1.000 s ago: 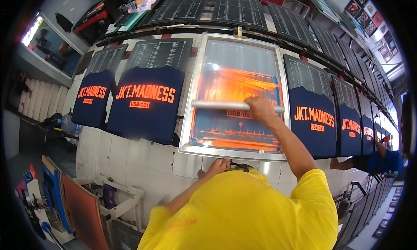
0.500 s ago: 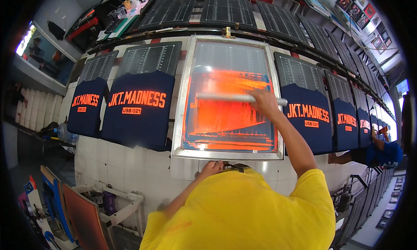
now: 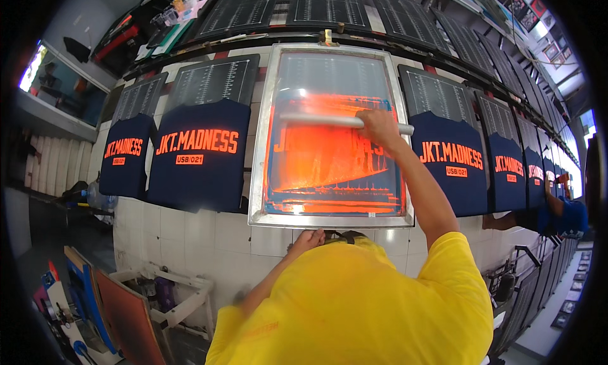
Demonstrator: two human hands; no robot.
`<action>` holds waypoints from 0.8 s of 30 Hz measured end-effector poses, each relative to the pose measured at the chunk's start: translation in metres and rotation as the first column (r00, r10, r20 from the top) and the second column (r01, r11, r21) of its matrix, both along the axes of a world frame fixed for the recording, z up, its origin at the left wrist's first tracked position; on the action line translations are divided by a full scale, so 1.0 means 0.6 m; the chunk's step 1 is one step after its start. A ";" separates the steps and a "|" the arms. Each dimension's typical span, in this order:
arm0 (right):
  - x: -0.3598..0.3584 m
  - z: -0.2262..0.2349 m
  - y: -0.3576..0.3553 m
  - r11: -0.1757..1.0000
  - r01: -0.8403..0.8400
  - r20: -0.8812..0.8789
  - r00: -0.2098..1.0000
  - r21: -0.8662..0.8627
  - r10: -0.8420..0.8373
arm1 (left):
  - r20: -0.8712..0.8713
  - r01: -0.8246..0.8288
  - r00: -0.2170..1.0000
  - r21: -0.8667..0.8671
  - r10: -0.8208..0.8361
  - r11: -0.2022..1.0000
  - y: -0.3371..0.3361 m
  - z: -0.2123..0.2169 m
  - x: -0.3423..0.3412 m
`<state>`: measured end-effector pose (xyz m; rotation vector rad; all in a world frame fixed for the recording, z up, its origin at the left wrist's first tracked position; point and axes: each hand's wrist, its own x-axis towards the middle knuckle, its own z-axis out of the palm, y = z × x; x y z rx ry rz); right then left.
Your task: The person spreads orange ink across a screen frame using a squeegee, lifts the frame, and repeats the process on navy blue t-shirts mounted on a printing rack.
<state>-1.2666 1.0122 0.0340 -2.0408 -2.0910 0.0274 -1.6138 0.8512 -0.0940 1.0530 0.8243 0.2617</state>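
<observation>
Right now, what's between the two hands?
In the head view, orange ink on the screen's mesh lies between the right hand on the squeegee and the left hand.

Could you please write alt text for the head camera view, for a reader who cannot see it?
A person in a yellow shirt holds a squeegee with the right hand on an orange-inked printing screen, the left hand at the frame's near edge. Navy T-shirts with orange print lie either side on a tiled table.

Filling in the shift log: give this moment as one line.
right hand: gripping squeegee on orange-inked screen frame | left hand: at frame's near edge | printed navy shirts alongside
</observation>
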 end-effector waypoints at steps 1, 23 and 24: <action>-0.009 -0.003 -0.020 1.000 -0.009 0.005 1.000 0.005 0.008 | -0.007 -0.006 1.000 0.011 0.006 1.000 -0.001 0.004 0.002; -0.204 -0.053 -0.369 0.997 -0.068 -0.080 0.994 0.027 0.070 | 0.027 0.012 1.000 -0.172 -0.007 0.985 0.006 -0.010 0.006; -0.205 -0.056 -0.370 0.998 -0.062 -0.081 0.995 0.028 0.065 | 0.035 0.047 0.999 -0.188 -0.041 0.981 0.010 -0.012 0.001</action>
